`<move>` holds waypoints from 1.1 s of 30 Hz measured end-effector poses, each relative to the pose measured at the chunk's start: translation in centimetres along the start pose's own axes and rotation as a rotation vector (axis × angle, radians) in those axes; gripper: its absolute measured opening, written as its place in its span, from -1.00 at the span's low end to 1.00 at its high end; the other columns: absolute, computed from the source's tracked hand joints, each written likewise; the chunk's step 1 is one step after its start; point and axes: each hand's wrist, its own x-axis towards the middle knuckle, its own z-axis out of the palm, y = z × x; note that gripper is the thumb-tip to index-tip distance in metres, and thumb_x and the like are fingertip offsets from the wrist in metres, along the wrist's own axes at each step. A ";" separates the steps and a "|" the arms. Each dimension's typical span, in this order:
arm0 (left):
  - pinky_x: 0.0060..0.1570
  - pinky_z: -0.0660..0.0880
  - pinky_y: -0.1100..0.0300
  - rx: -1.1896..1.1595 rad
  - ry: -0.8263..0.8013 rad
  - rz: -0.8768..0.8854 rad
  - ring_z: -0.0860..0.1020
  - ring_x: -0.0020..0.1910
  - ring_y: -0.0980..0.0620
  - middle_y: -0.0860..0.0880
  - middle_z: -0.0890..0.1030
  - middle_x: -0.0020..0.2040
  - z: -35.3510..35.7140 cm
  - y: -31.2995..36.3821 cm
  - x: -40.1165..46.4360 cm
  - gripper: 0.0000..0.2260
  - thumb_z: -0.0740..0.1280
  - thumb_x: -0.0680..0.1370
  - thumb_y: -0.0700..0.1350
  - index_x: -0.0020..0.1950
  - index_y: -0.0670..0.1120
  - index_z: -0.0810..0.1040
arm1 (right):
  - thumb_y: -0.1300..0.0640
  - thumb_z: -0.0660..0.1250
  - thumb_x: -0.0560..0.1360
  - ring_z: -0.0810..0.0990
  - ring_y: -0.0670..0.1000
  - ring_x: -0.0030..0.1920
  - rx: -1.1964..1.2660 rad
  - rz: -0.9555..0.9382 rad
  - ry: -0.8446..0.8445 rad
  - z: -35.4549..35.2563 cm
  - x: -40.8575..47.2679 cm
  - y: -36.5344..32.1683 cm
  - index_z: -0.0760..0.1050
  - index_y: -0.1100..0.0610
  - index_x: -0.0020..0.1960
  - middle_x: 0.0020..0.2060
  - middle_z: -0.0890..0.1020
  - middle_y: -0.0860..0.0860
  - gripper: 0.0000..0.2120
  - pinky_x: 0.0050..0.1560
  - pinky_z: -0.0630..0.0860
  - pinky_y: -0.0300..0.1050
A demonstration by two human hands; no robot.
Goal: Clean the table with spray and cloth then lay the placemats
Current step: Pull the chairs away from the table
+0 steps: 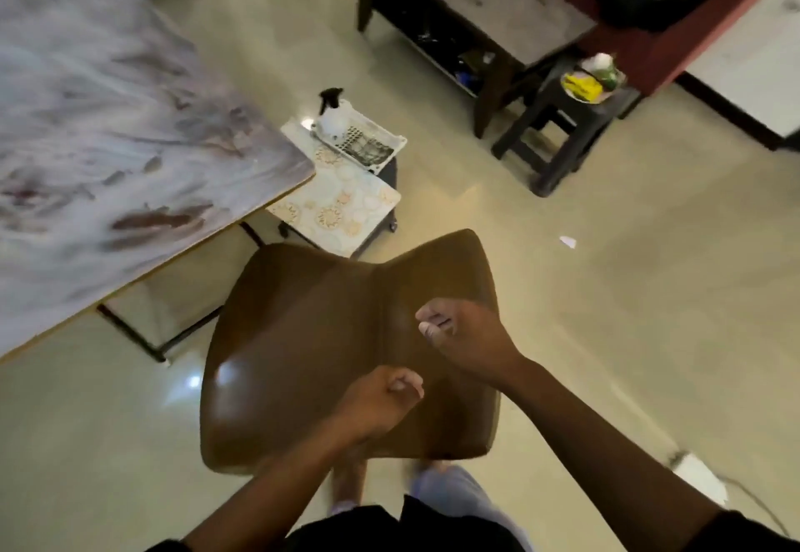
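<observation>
The table [108,127] is filling the view from nine to eleven o'clock, its marbled top showing dark smears and carrying nothing that is showing here. A brown chair [346,348] is sitting at centre, just off the table's corner. At one o'clock a second table [498,1] is standing with clutter on its far end, and a dark stool [558,135] is standing beside it with a dish of something yellow and green.

Just past the first table's corner, toward twelve o'clock, a low stand is carrying the placemats [342,209], patterned in pale rounds, and a white basket [368,140] is resting on their far end. The spray [331,111] is standing upright in that basket, black trigger on top. The cloth is not clearly showing; the dark mesh in the basket could be it, but I cannot tell.

Both hands are hovering over the chair, holding nothing. The left hand [381,400] is curling into a loose fist at six o'clock; the right hand [463,335] is curling likewise at five o'clock, fingertips tucked in.

Judging by this, cleaning is not yet starting: the step in hand is fetching supplies. The next move is calling for a reach past the chair to the basket, taking the spray by its neck, and finding the cloth
</observation>
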 end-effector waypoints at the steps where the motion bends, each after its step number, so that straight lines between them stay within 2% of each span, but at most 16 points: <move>1: 0.37 0.56 0.02 -0.017 0.013 -0.021 0.63 0.25 0.10 0.12 0.69 0.25 0.4 0.2 0.3 -0.83 0.40 0.64 0.14 0.22 0.21 0.66 | -0.02 0.34 0.63 0.64 -0.10 0.06 -0.057 -0.035 -0.038 -0.1 1.7 0.2 0.62 -0.02 0.22 0.09 0.69 -0.11 -0.79 0.09 0.61 -0.16; 3: 0.40 0.52 0.04 -0.020 0.024 -0.063 0.60 0.31 0.05 0.08 0.67 0.33 1.1 0.4 1.0 -0.71 0.36 0.68 0.13 0.38 0.13 0.62 | -0.04 0.32 0.64 0.65 -0.05 0.12 -0.168 -0.106 -0.113 0.0 4.7 0.4 0.61 0.00 0.26 0.13 0.69 -0.06 -0.75 0.17 0.61 -0.06; 5: 0.38 0.51 0.08 -0.051 0.060 -0.110 0.59 0.35 0.02 0.04 0.64 0.38 1.8 0.6 1.9 -0.65 0.33 0.70 0.13 0.46 0.08 0.58 | -0.03 0.29 0.66 0.63 -0.01 0.19 -0.303 -0.198 -0.198 0.3 7.6 0.3 0.58 0.02 0.31 0.18 0.67 -0.03 -0.72 0.23 0.58 -0.03; 8: 0.31 0.49 0.15 -0.078 0.148 -0.203 0.60 0.35 -0.01 0.03 0.64 0.38 3.2 1.1 3.4 -0.63 0.31 0.70 0.14 0.46 0.04 0.59 | -0.01 0.26 0.68 0.62 0.02 0.18 -0.512 -0.375 -0.292 0.6 11.6 0.6 0.57 0.04 0.28 0.15 0.65 -0.01 -0.75 0.23 0.55 -0.05; 11: 0.21 0.52 0.13 -0.126 0.201 -0.328 0.64 0.19 -0.02 0.02 0.68 0.24 5.0 1.8 4.8 -0.66 0.27 0.67 0.16 0.33 0.05 0.64 | -0.01 0.25 0.66 0.60 0.04 0.10 -0.731 -0.560 -0.372 1.0 14.8 1.0 0.54 0.02 0.12 0.03 0.63 0.00 -0.85 0.22 0.50 0.03; 13: 0.24 0.57 0.03 -0.156 0.227 -0.385 0.65 0.16 -0.04 0.00 0.69 0.19 6.4 1.2 6.1 -0.57 0.20 0.58 0.26 0.26 0.05 0.63 | -0.02 0.24 0.64 0.56 0.09 0.19 -0.869 -0.656 -0.409 1.0 16.7 1.6 0.51 -0.01 0.11 0.10 0.61 0.03 -0.87 0.36 0.40 0.15; 15: 0.34 0.54 -0.07 -0.200 0.221 -0.453 0.62 0.25 -0.07 -0.03 0.66 0.32 8.0 0.4 7.5 -0.40 0.12 0.51 0.34 0.39 0.06 0.58 | -0.04 0.24 0.64 0.49 0.14 0.32 -1.036 -0.733 -0.420 1.0 18.4 2.0 0.52 -0.02 0.19 0.23 0.59 0.06 -0.81 0.43 0.27 0.24; 17: 0.41 0.49 -0.08 -0.216 0.270 -0.551 0.59 0.32 -0.10 -0.05 0.62 0.40 9.1 0.5 7.8 -0.42 0.08 0.61 0.32 0.47 0.04 0.54 | -0.04 0.24 0.64 0.44 0.17 0.37 -1.203 -0.782 -0.396 0.9 19.6 2.2 0.54 -0.03 0.26 0.31 0.56 0.08 -0.76 0.45 0.22 0.30; 19: 0.45 0.43 -0.10 -0.243 0.353 -0.667 0.57 0.34 -0.13 -0.07 0.61 0.40 10.2 1.1 7.8 -0.42 0.02 0.67 0.32 0.44 0.01 0.55 | -0.02 0.24 0.65 0.41 0.20 0.39 -1.304 -0.762 -0.365 0.9 20.5 2.4 0.53 -0.01 0.32 0.34 0.54 0.11 -0.72 0.44 0.22 0.33; 21: 0.51 0.35 -0.17 -0.305 0.437 -0.782 0.53 0.40 -0.17 -0.09 0.59 0.45 11.8 0.4 8.3 -0.30 -0.06 0.59 0.42 0.45 0.04 0.56 | -0.02 0.23 0.64 0.41 0.23 0.38 -1.332 -0.677 -0.358 0.5 21.5 2.8 0.47 0.02 0.41 0.35 0.52 0.14 -0.64 0.42 0.25 0.37; 23: 0.55 0.32 -0.17 -0.490 0.546 -0.887 0.45 0.50 -0.22 -0.13 0.46 0.57 13.2 -1.0 9.1 -0.19 -0.01 0.51 0.48 0.58 0.02 0.44 | -0.08 0.22 0.63 0.46 0.26 0.35 -1.281 -0.560 -0.385 0.0 22.3 3.1 0.40 0.04 0.47 0.34 0.51 0.15 -0.55 0.35 0.38 0.35; 25: 0.52 0.40 -0.11 -0.720 0.632 -0.976 0.44 0.51 -0.24 -0.17 0.35 0.61 14.1 -1.5 9.3 -0.08 0.13 0.43 0.47 0.68 -0.03 0.26 | -0.11 0.22 0.62 0.54 0.22 0.28 -1.189 -0.483 -0.424 -0.4 22.6 3.1 0.41 0.07 0.44 0.29 0.54 0.13 -0.54 0.27 0.51 0.26; 28: 0.30 0.53 -0.04 -0.906 0.684 -0.984 0.56 0.37 -0.24 -0.18 0.50 0.50 15.2 -5.0 10.7 -0.18 0.30 0.37 0.32 0.55 -0.05 0.39 | -0.11 0.24 0.61 0.60 0.16 0.19 -1.169 -0.457 -0.410 -0.4 22.7 2.8 0.49 0.12 0.34 0.19 0.60 0.09 -0.59 0.21 0.57 0.18; 30: 0.32 0.50 -0.02 -0.980 0.661 -0.973 0.55 0.39 -0.25 -0.17 0.52 0.48 14.4 -3.8 9.7 -0.26 0.41 0.39 0.24 0.49 -0.10 0.46 | -0.10 0.23 0.60 0.62 0.15 0.15 -1.191 -0.454 -0.392 -0.3 22.8 2.6 0.53 0.10 0.29 0.13 0.61 0.07 -0.62 0.16 0.58 0.14; 32: 0.30 0.50 0.00 -0.912 0.675 -0.982 0.57 0.36 -0.21 -0.15 0.56 0.41 14.0 -2.9 9.0 -0.55 0.33 0.61 0.12 0.43 -0.09 0.49 | -0.12 0.21 0.60 0.62 0.14 0.15 -1.215 -0.446 -0.384 -0.2 22.9 2.4 0.53 0.08 0.29 0.14 0.61 0.06 -0.61 0.15 0.58 0.12; 33: 0.27 0.51 0.00 -0.839 0.681 -1.023 0.59 0.33 -0.19 -0.14 0.59 0.38 14.1 -2.6 9.0 -0.61 0.25 0.67 0.10 0.42 -0.08 0.50 | -0.13 0.21 0.60 0.61 0.14 0.17 -1.215 -0.446 -0.378 -0.3 23.0 2.4 0.52 0.08 0.30 0.16 0.61 0.06 -0.60 0.16 0.58 0.12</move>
